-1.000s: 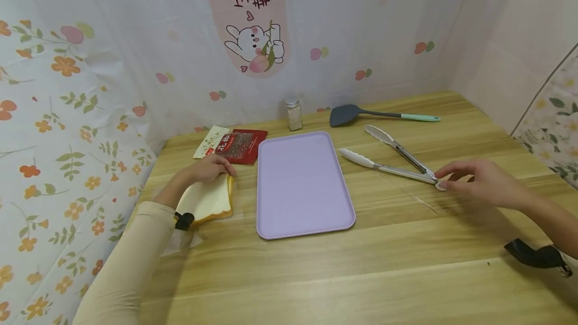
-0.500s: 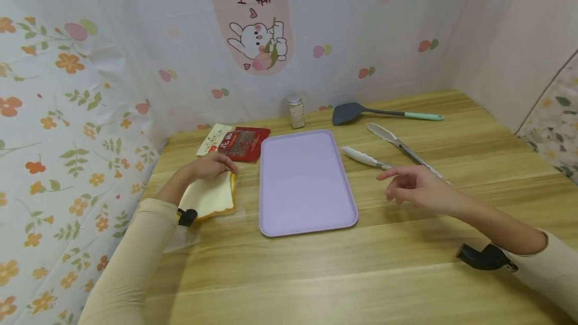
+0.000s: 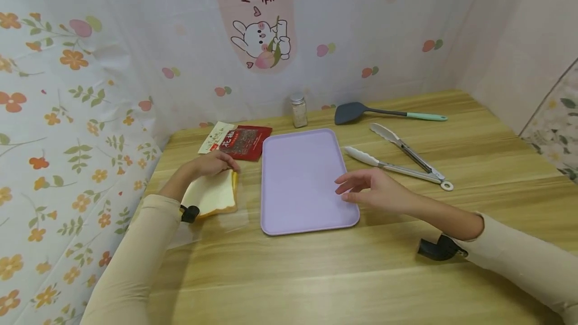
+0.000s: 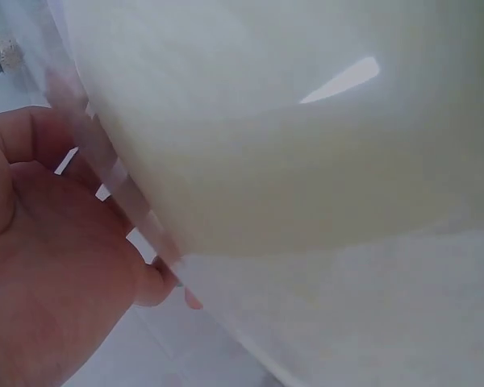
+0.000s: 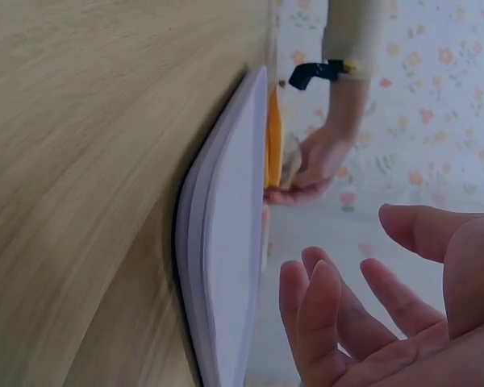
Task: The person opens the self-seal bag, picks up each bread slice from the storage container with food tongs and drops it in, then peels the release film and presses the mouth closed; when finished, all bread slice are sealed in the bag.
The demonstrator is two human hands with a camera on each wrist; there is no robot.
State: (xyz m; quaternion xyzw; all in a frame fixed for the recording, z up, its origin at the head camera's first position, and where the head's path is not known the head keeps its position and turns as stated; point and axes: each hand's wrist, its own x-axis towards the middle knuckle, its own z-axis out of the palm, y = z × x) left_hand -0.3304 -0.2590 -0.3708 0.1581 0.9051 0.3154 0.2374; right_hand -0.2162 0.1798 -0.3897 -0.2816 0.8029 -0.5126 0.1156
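At the left of the head view, slices of bread (image 3: pixel 211 193) with a golden crust lie on the table on clear plastic. My left hand (image 3: pixel 210 163) grips their far edge with bent fingers. In the left wrist view, a shiny clear film and a pale surface (image 4: pixel 306 177) fill most of the picture beside the left hand (image 4: pixel 60 242), partly hiding the fingertips. Over the right edge of a lilac tray (image 3: pixel 302 179) my right hand (image 3: pixel 377 189) hovers, holding nothing. Its fingers are loosely bent and spread in the right wrist view, where the tray (image 5: pixel 234 218) appears edge-on.
White-tipped tongs (image 3: pixel 406 157) lie spread right of the tray. Behind them is a dark spatula (image 3: pixel 361 112) with a mint handle. A glass shaker jar (image 3: pixel 298 110) stands near the back wall. A red spice packet (image 3: pixel 248 142) overlaps a cream-coloured packet (image 3: pixel 218 134) behind the bread.
My right hand has moved left from the tongs' hinge end to the tray's right edge. The tongs remain lying spread. My left hand has stayed at the bread.
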